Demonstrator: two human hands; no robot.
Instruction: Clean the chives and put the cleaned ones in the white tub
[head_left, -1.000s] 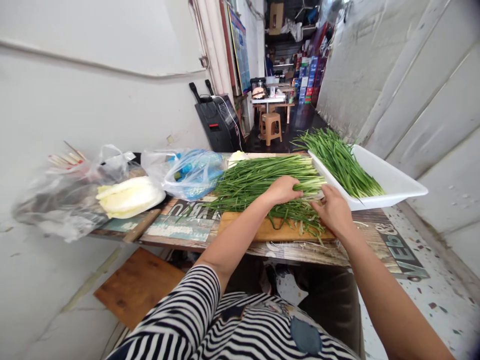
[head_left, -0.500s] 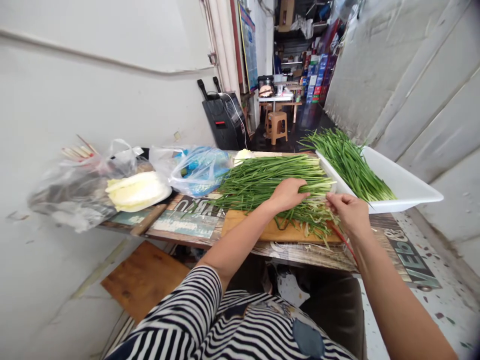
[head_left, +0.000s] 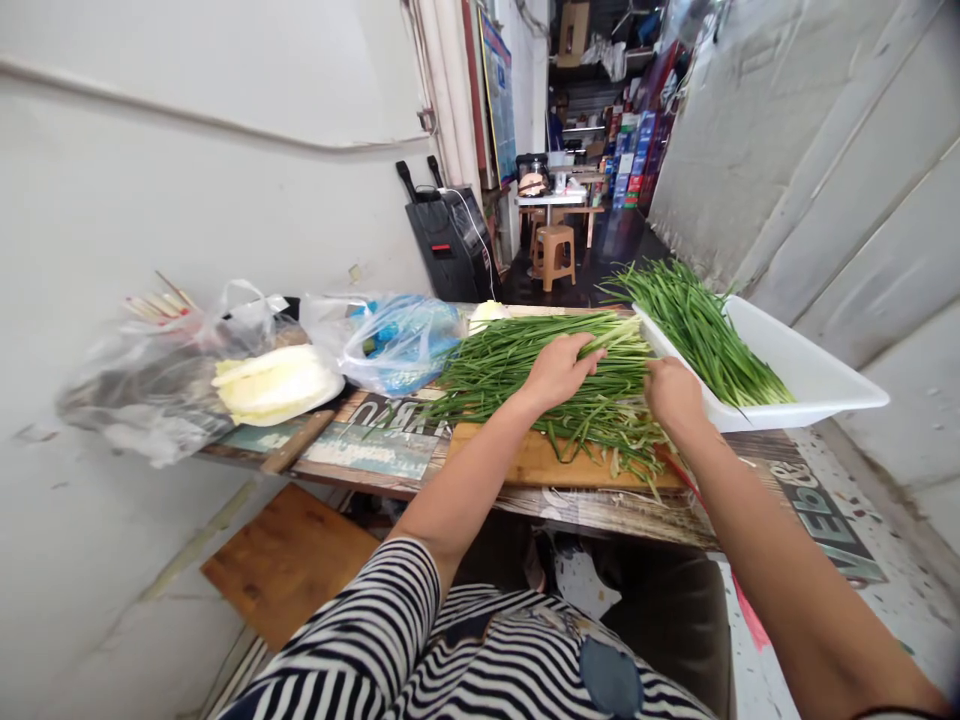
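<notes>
A broad pile of long green chives (head_left: 499,362) lies across a wooden cutting board (head_left: 540,462), with pale stem ends pointing right. My left hand (head_left: 561,372) rests on top of the pile, thumb and fingers apart over the stems. At the stem ends, my right hand (head_left: 673,395) is closed, its fingertips together; what it pinches is too small to make out. Just beyond it stands a white plastic tub (head_left: 814,370) with another bunch of chives (head_left: 697,325) leaning over its left rim.
Left along the bench lie a blue plastic bag (head_left: 405,345), a halved cabbage (head_left: 277,383), a wooden-handled knife (head_left: 298,442) and a clear bag (head_left: 157,380). A black speaker (head_left: 450,240) and a brown stool (head_left: 553,255) stand behind.
My left hand has shifted left and slightly up over the pile. My right hand has moved a little left and away from me, its fingers still closed.
</notes>
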